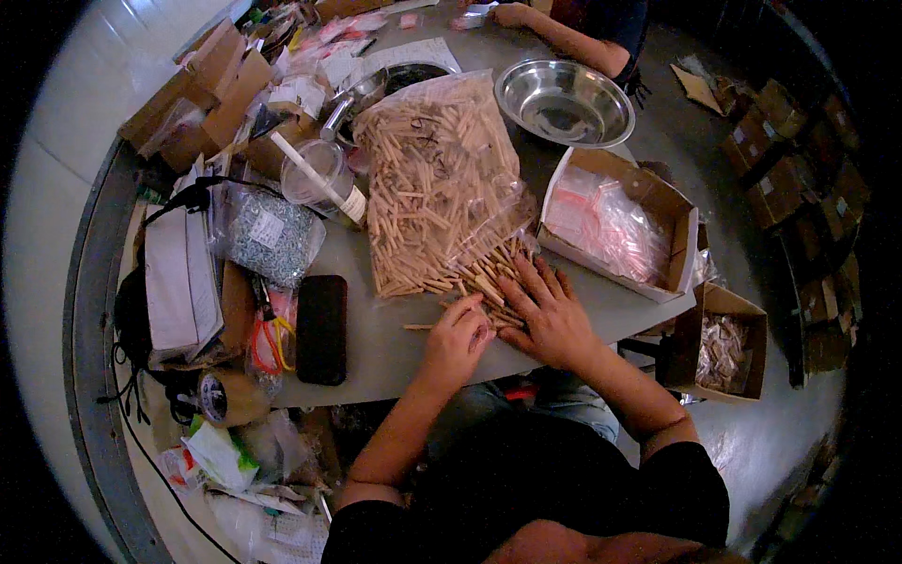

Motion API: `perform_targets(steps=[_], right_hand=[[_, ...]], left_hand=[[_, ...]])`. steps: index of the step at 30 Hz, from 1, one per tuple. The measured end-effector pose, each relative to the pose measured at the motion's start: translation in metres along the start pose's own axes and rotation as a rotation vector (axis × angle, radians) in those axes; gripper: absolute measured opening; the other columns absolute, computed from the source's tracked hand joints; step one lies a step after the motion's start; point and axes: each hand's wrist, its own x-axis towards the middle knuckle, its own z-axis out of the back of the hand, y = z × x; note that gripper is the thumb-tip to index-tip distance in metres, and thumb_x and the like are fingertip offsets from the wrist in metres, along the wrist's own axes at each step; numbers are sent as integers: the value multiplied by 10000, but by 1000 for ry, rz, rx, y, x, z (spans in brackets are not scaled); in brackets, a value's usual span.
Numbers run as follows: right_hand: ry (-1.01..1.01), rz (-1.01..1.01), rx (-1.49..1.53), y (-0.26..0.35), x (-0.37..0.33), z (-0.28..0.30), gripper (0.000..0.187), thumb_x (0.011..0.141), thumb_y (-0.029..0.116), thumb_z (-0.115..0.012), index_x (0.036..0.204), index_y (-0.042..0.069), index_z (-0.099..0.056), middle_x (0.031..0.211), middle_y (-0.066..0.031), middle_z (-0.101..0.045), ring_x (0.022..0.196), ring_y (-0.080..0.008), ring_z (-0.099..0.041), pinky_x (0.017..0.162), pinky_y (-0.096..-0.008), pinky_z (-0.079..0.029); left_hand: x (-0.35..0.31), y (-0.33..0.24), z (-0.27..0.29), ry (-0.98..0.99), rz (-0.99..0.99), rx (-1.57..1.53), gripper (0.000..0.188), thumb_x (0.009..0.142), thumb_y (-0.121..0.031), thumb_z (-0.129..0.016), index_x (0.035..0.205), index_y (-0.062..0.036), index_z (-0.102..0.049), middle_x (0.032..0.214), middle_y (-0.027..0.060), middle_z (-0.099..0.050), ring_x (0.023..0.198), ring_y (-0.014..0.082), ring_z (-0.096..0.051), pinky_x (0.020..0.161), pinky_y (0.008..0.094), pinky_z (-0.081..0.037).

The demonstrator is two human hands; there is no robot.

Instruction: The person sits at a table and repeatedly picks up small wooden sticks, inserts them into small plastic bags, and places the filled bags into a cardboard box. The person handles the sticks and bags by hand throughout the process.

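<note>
A large clear bag (pixel 423 179) full of short wooden dowels lies on the table in front of me, its mouth toward me. Loose dowels (pixel 484 282) spill from it in a pile. My right hand (pixel 550 315) rests on the right side of this pile, palm down with the fingers stretched out and spread. Just left of it, my left hand (pixel 458 340) is closed at the near edge of the pile, fingers curled in toward the thumb. What sits inside its fingers is hidden. A single dowel (pixel 419 327) lies by its left side.
Right of the bag stand a white carton (pixel 615 273) of clear plastic bags and a steel basin (pixel 566 101). On the left are a black phone (pixel 321 329), a bag of small metal parts (pixel 272 235) and a plastic cup (pixel 315 174). Another person's arm (pixel 573 42) reaches in beyond.
</note>
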Motion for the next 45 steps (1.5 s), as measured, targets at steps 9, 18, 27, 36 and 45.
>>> perform_targets(steps=[9, 18, 27, 36, 45], right_hand=[[78, -60, -7, 0, -15, 20, 812, 781, 593, -608, 1440, 187, -363, 1521, -152, -252, 1366, -438, -250, 1074, -604, -217], [-99, 43, 55, 0, -6, 16, 586, 761, 412, -687, 1263, 147, -542, 1431, -147, -364, 1306, -414, -332, 1050, -579, -277], [-311, 52, 105, 30, 20, -7, 217, 681, 141, -722, 880, 82, -660, 1162, -83, -519, 1113, -338, -462, 944, -475, -385], [-322, -250, 41, 25, 22, -42, 192, 660, 160, -742, 812, 77, -658, 1140, -71, -522, 1132, -321, -438, 938, -477, -337], [-193, -154, 79, 36, 26, 2, 149, 610, 145, -736, 696, 84, -630, 1033, -81, -542, 1058, -304, -463, 885, -443, -376]], left_hand=[[-4, -33, 19, 101, 181, -143, 169, 775, -70, -700, 867, 5, -580, 1158, 183, -582, 954, 361, -601, 833, 402, -493], [-26, -25, 11, 90, 27, -71, 164, 774, -67, -700, 846, -5, -566, 1153, 181, -574, 981, 363, -587, 848, 413, -491], [-32, -29, 19, 27, 42, 11, 185, 760, -60, -711, 863, -7, -567, 1137, 183, -567, 983, 365, -582, 849, 405, -491], [-59, 16, 33, -132, 234, 123, 187, 749, -84, -729, 770, -17, -556, 1139, 171, -590, 1051, 359, -568, 883, 429, -465], [-49, -10, 38, -23, 206, 194, 171, 788, -100, -689, 770, -17, -541, 1269, 161, -560, 1165, 393, -525, 949, 448, -443]])
